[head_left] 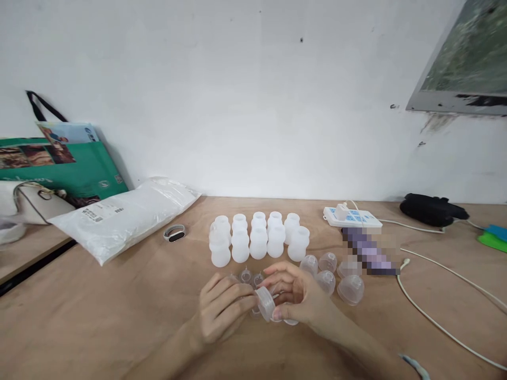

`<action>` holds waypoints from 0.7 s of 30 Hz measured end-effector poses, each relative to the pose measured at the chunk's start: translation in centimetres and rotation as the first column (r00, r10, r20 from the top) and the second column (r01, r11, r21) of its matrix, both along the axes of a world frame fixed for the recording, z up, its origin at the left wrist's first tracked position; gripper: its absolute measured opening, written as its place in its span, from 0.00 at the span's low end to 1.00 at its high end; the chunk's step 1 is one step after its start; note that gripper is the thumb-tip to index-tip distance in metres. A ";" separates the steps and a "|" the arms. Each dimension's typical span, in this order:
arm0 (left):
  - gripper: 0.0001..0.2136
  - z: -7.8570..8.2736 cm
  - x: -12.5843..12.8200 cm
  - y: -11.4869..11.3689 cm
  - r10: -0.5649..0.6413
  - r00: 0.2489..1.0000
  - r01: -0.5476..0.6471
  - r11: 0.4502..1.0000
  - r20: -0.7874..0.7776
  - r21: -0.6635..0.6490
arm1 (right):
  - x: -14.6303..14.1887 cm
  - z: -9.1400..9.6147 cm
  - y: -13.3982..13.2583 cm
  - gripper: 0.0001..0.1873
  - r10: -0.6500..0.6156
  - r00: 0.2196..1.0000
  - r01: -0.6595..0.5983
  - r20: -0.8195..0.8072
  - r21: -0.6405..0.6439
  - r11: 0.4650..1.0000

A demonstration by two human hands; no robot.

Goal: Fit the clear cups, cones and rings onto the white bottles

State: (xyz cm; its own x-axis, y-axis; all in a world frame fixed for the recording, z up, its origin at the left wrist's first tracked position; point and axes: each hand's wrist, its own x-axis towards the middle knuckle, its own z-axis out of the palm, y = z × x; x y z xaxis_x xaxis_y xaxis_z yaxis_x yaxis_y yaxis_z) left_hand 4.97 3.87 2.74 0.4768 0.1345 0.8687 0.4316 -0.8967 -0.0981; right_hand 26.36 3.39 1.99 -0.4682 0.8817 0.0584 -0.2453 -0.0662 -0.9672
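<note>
A translucent plastic screw cap [265, 303], ring-shaped and tilted on its side, is held between my two hands just above the table. My left hand [224, 309] has its fingers closed at the cap's left edge, the fingertips partly hidden. From the right, my right hand [301, 298] grips the cap with thumb and curled fingers. Small clear pieces with pointed tips [245, 275] lie behind and beneath my hands, partly covered. Beyond them, white wavy-sided bottles [259, 243] stand upright in two rows. Several clear domed covers [350, 290] sit to the right of my right hand.
A white plastic parcel [130, 214] and a fitness band [174, 233] lie to the left. At the right are a power strip [352, 216], a purple phone-like object [368, 250], a white cable [431, 322] and a black pouch [431, 209]. A wall [253, 105] backs the table.
</note>
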 end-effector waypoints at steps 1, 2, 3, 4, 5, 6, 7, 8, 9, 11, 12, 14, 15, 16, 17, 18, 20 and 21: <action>0.06 0.1 0.0 -0.1 0.007 1.000 -0.007 1.000 0.013 -0.008 | 0.0 0.0 0.0 0.29 0.007 1.000 -0.007 0.019 0.011 1.000; 0.05 0.3 0.1 -0.3 0.019 0.999 -0.019 1.000 0.029 -0.022 | -0.1 0.0 -0.1 0.25 0.011 0.999 -0.011 0.032 0.027 1.000; 0.04 0.4 0.2 -0.4 0.036 0.998 -0.034 0.998 0.046 -0.046 | -0.1 0.0 -0.2 0.21 0.007 0.999 -0.008 0.040 0.043 0.999; 0.04 0.5 0.3 -0.6 0.049 0.997 -0.044 0.996 0.062 -0.080 | -0.2 0.1 -0.2 0.18 -0.002 0.999 0.000 0.041 0.056 0.998; 0.03 0.5 0.4 -0.7 0.055 0.996 -0.046 0.991 0.072 -0.124 | -0.2 0.3 -0.3 0.17 -0.013 0.999 0.011 0.035 0.063 0.998; 0.04 0.6 0.5 -0.8 0.047 0.996 -0.034 0.983 0.071 -0.182 | -0.3 0.4 -0.4 0.17 -0.025 0.999 0.023 0.026 0.067 0.998; 0.05 0.6 0.6 -1.0 0.029 0.997 -0.010 0.968 0.069 -0.252 | -0.3 0.5 -0.4 0.17 -0.032 0.999 0.031 0.020 0.071 0.997; 0.05 0.6 0.7 -1.0 0.005 0.997 0.020 0.945 0.075 -0.326 | -0.4 0.6 -0.5 0.16 -0.037 0.999 0.035 0.017 0.077 0.996; 0.06 0.6 0.8 -1.1 -0.020 0.995 0.055 0.919 0.094 -0.390 | -0.4 0.7 -0.5 0.16 -0.039 0.999 0.037 0.015 0.086 0.996; 0.07 0.5 1.0 -1.1 -0.054 0.987 0.120 0.871 0.150 -0.477 | -0.4 0.8 -0.5 0.15 -0.040 0.999 0.039 0.012 0.102 0.994; 0.07 0.5 1.0 -1.1 -0.061 0.982 0.145 0.855 0.181 -0.498 | -0.4 0.8 -0.4 0.15 -0.039 0.999 0.037 0.017 0.108 0.993; 0.06 0.5 1.0 -1.1 -0.059 0.971 0.174 0.841 0.234 -0.513 | -0.3 0.9 -0.4 0.15 -0.033 0.999 0.028 0.038 0.121 0.992; 0.06 0.5 1.0 -1.1 -0.054 0.966 0.182 0.838 0.254 -0.514 | -0.3 0.9 -0.4 0.14 -0.027 0.998 0.020 0.053 0.129 0.991; 0.05 0.5 1.0 -1.1 -0.046 0.961 0.186 0.836 0.272 -0.516 | -0.3 1.0 -0.4 0.14 -0.025 0.997 0.015 0.069 0.139 0.990; 0.05 0.5 1.0 -1.1 -0.040 0.957 0.190 0.836 0.289 -0.515 | -0.2 1.1 -0.5 0.14 -0.026 0.996 0.012 0.086 0.152 0.988; 0.05 0.5 1.0 -1.2 -0.035 0.953 0.193 0.836 0.300 -0.514 | -0.2 1.2 -0.6 0.13 -0.032 0.994 0.014 0.103 0.170 0.985; 0.04 0.4 0.9 -1.2 -0.032 0.949 0.197 0.837 0.313 -0.511 | -0.2 1.4 -0.8 0.11 -0.056 0.987 0.022 0.148 0.221 0.975; 0.04 0.4 0.9 -1.3 -0.031 0.948 0.199 0.836 0.318 -0.511 | -0.2 1.4 -0.9 0.10 -0.072 0.982 0.026 0.172 0.256 0.966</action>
